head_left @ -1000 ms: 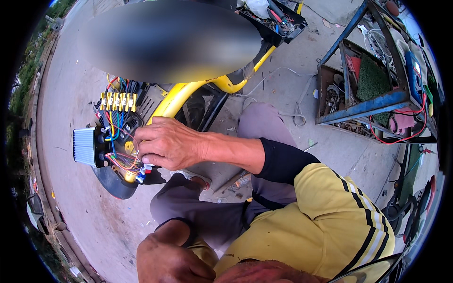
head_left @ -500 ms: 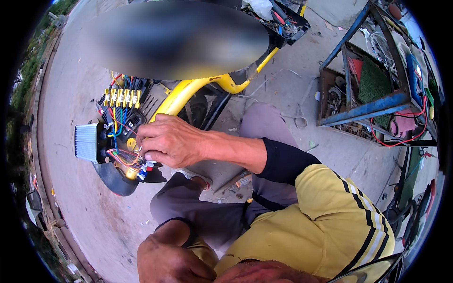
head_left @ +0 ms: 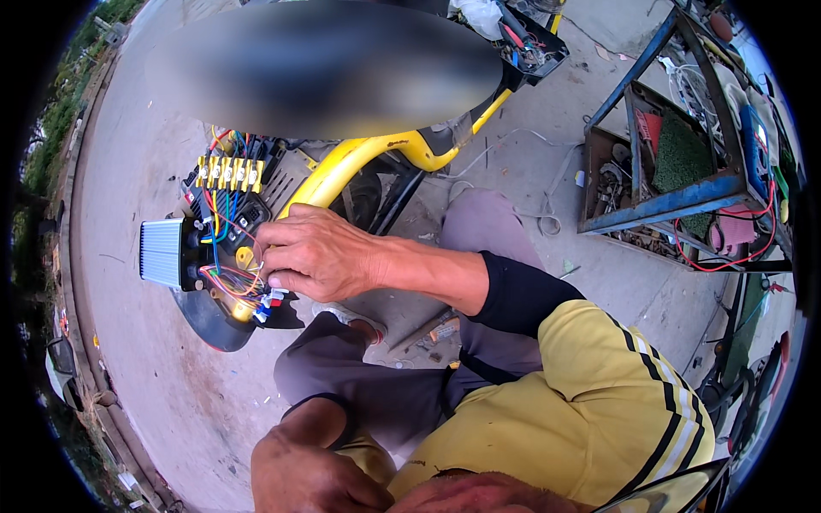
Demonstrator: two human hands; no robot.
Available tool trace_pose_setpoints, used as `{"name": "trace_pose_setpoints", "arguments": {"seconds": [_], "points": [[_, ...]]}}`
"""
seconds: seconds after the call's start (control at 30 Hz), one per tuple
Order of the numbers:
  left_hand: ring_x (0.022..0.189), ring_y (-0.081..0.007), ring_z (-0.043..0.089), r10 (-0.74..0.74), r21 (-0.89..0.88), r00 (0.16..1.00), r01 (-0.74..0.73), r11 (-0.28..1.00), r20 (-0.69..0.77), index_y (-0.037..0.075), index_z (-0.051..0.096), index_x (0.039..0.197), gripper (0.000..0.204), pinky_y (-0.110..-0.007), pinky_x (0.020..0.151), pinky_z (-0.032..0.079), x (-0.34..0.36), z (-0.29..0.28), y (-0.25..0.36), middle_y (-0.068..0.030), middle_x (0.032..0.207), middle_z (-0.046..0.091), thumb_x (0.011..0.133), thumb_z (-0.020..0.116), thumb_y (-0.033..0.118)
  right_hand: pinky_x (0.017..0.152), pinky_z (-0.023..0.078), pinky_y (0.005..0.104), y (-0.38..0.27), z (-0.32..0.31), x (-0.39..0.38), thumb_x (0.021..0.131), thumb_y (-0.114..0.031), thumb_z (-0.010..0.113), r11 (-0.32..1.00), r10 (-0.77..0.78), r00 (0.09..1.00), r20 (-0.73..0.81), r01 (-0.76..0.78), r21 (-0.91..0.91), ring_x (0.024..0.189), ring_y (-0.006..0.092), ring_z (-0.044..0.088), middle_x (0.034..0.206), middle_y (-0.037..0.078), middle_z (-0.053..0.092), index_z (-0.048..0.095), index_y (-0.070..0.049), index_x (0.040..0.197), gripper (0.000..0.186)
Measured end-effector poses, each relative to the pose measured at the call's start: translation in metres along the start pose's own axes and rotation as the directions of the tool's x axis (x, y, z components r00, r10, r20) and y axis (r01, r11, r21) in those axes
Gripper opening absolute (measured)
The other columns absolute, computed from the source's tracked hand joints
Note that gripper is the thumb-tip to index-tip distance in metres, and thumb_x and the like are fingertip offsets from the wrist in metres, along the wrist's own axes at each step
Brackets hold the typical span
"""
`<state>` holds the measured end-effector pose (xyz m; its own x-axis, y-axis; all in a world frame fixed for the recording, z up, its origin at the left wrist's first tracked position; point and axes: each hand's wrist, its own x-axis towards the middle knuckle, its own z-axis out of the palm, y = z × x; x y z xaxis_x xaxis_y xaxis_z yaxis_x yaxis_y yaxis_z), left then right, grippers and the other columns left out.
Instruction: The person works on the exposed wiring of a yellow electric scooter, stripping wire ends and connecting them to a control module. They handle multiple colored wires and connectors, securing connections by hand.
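Working from left to right, we find the finned box [head_left: 162, 254] left of our right hand [head_left: 321, 256] and apart from it. Coloured wires [head_left: 227, 280] bunch between box and fingers, with the terminal strip [head_left: 229, 173] beyond them; white, red and blue connectors [head_left: 268, 306] sit just on our side of the fingertips. Our left hand [head_left: 312, 474] is folded close to our body; we cannot tell whether it holds anything. Our right hand is pinched narrow on the wires, its knuckles hiding which strand. We judge it best to grip close to a strand's end, keep the bundle slack and bring the idle hand over to steady the connectors.

Around us, the kerb [head_left: 107, 415] runs far left of both hands, and stained concrete [head_left: 171, 402] spreads beneath them. The yellow frame [head_left: 338, 171] rises just beyond our right hand; well to its right, a pale cord [head_left: 550, 227] loops on the ground and a blue metal rack [head_left: 676, 205] holds parts.
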<state>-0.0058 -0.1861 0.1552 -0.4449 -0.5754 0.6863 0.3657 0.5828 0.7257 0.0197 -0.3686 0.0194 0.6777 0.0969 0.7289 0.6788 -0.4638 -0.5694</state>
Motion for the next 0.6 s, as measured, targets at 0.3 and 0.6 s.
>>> {"name": "trace_pose_setpoints", "arguments": {"seconds": [0.3, 0.6], "points": [[0.054, -0.0223, 0.055, -0.001, 0.047, 0.999, 0.003, 0.999, -0.037, 0.009, 0.056, 0.065, 0.036, -0.038, 0.047, 0.042, -0.001, 0.008, 0.003, -0.0057, 0.066, 0.052, 0.101, 0.052, 0.006, 0.083, 0.045, 0.0419, -0.001, 0.001, 0.000, 0.095, -0.021, 0.076, 1.000, -0.005, 1.000, -0.002, 0.005, -0.003, 0.096, 0.0244, 0.066, 0.110, 0.004, 0.067, 0.074, -0.008, 0.097, 0.013], [0.054, -0.0209, 0.054, 0.080, 0.279, 0.996, -0.064, 0.958, -0.045, 0.010, 0.055, 0.064, 0.037, -0.037, 0.047, 0.040, 0.034, 0.015, 0.027, -0.0043, 0.066, 0.052, 0.101, 0.053, 0.007, 0.084, 0.047, 0.0411, -0.006, -0.007, 0.007, 0.087, -0.012, 0.078, 0.999, 0.032, 0.998, 0.061, -0.030, -0.033, 0.096, 0.0274, 0.066, 0.114, 0.005, 0.071, 0.075, -0.007, 0.099, 0.014]]}}
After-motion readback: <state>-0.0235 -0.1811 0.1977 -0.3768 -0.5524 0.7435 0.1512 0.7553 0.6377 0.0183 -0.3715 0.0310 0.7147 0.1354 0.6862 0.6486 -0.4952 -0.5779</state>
